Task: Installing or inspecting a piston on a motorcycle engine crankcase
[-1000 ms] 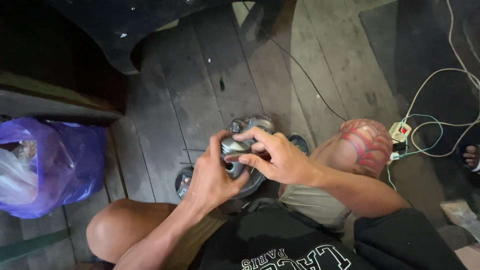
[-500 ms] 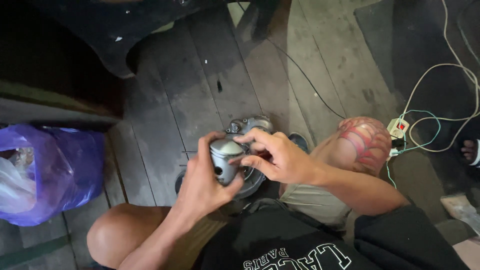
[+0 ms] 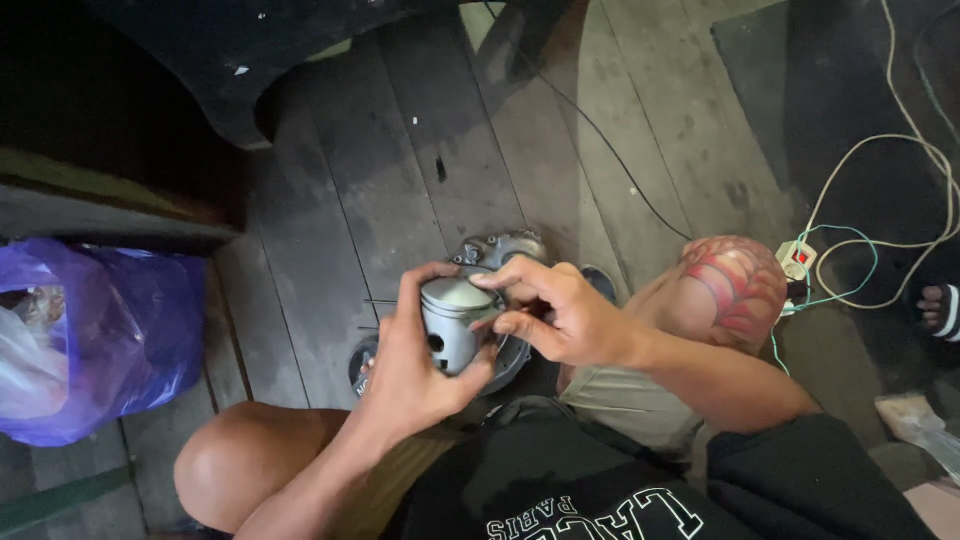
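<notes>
Both hands on a grey metal piston (image 3: 455, 325)

Left hand (image 3: 415, 370) cups its side; right hand (image 3: 565, 320) pinches its rim, above a grey metal casing (image 3: 500, 250) on the wooden floor (image 3: 400, 170).

**Dim scene, soft daylight from far right**

Lit unevenly: brightest on wooden floor (image 3: 400, 200) at centre and far right. Deep shadow at far left. Mild sheen on metal cylinder (image 3: 455, 322). Slight wide-angle bending at edges. Sharp throughout, with some grain in dark areas.

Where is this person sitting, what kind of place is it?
Probably an informal home repair spot: bare dark floor planks, a metal piston gripped by the left hand and right hand above an engine part, with loose cables nearby.
</notes>
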